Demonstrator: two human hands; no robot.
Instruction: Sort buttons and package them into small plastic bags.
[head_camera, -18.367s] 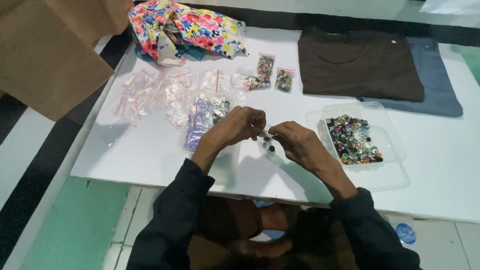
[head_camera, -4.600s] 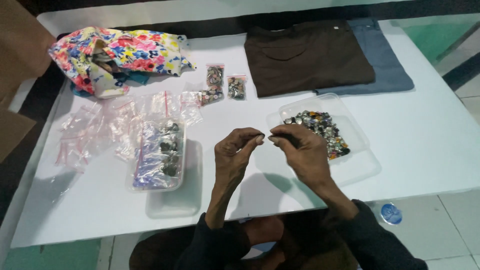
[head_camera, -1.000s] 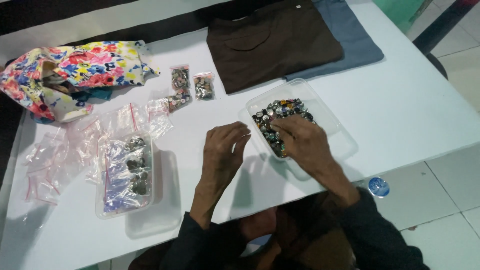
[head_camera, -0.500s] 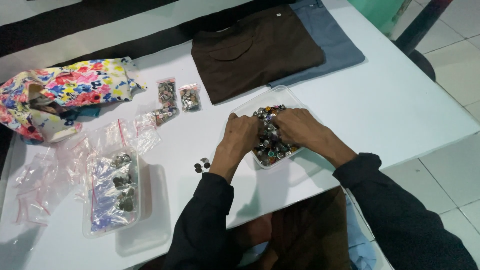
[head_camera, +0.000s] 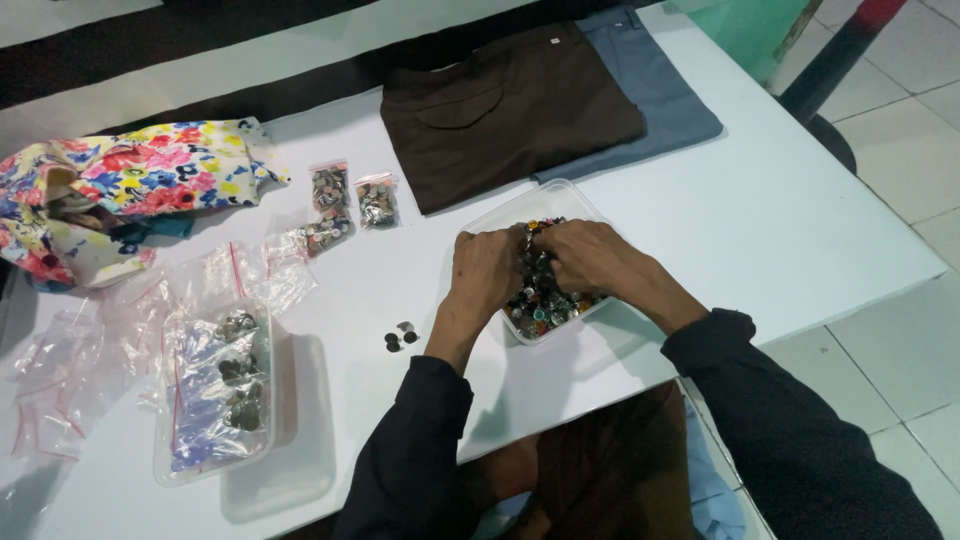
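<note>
Digging into one clear plastic tray (head_camera: 495, 215) of mixed buttons (head_camera: 540, 295), you had both hands at work over the white table (head_camera: 800, 230). Your left hand (head_camera: 487, 268) lay curled over the tray's near-left rim, fingers bent down among the buttons; your right hand (head_camera: 590, 255) was bunched just beside it, fingertips drawn together in the heap (whether either pinched a button could not be told). The buttons were small, round, glossy discs in many colours, too many to count. Three dark loose buttons (head_camera: 398, 337) sat on the bare table just left of your left wrist. A second clear tray (head_camera: 215, 390), oblong with rounded corners, held filled zip bags at the near-left edge. Three small filled bags (head_camera: 345, 205) lay farther back, beside a crinkled spread of empty clear bags (head_camera: 120, 320) with red seal strips. Two folded garments lay at the far side, one brown (head_camera: 505, 110) overlapping one blue-grey (head_camera: 660, 90). One floral cloth bag (head_camera: 120, 190) slumped at far left.
</note>
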